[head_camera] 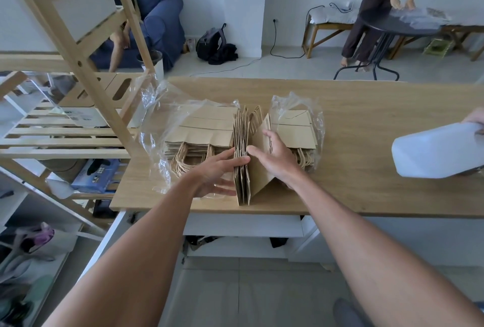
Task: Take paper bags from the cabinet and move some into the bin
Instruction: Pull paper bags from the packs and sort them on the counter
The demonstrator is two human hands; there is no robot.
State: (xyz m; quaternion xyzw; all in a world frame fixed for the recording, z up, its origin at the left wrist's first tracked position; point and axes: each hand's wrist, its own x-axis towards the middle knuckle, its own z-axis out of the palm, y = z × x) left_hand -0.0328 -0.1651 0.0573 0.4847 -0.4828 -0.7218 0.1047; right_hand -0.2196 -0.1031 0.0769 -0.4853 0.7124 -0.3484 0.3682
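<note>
Left hand [218, 172]: fingers spread, flat against the left face of an upright bundle of paper bags [242, 159], fingertips on its top edge, nothing gripped. Right hand [275, 155]: open, palm pressed on one bag [263, 169] that leans away rightward from the bundle, thumb at the gap between them. Bundle stands on edge near the worktop's [366, 127] front edge, folds fanned, handles up at the far end. Left of it, touching: flat stack of bags [201, 132] in loose clear plastic wrap [154, 127], handles toward camera. Right of it, under the right hand: second flat stack [298, 130], also in clear plastic. Far right: white plastic bin [437, 151], tilted above the worktop, held by another person's hand [475, 118]. Wooden slatted shelf unit [70, 132] stands left of the worktop.
</note>
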